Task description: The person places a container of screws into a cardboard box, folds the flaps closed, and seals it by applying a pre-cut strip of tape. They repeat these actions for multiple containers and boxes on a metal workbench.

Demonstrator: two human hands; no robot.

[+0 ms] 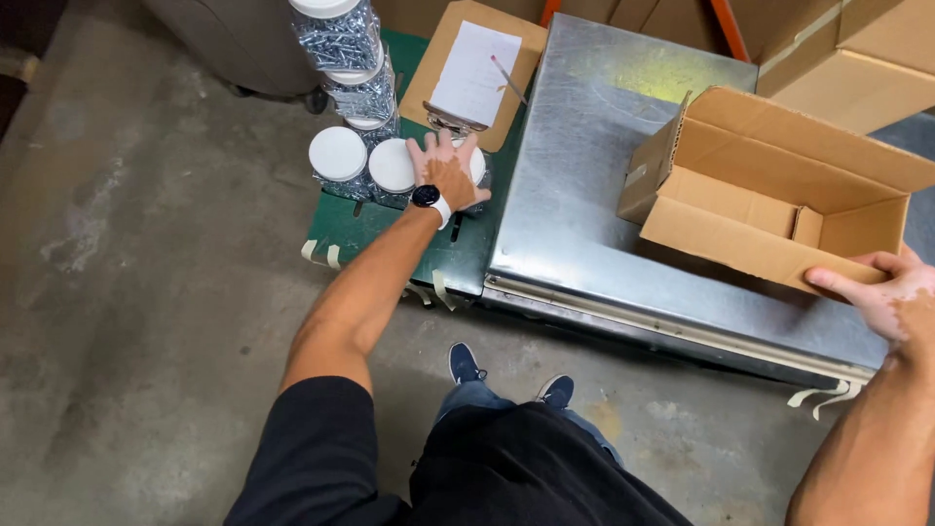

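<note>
Right hand (891,297) pinches the open cardboard box (779,195) at its 4 o'clock corner; left hand (450,170), fingers spread, caps a white-lidded jar (476,168), well apart at 9 o'clock.

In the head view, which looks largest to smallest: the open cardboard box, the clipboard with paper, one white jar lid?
1. Open cardboard box, held by the right hand.
2. Clipboard.
3. White jar lid, beside the left hand.
</note>
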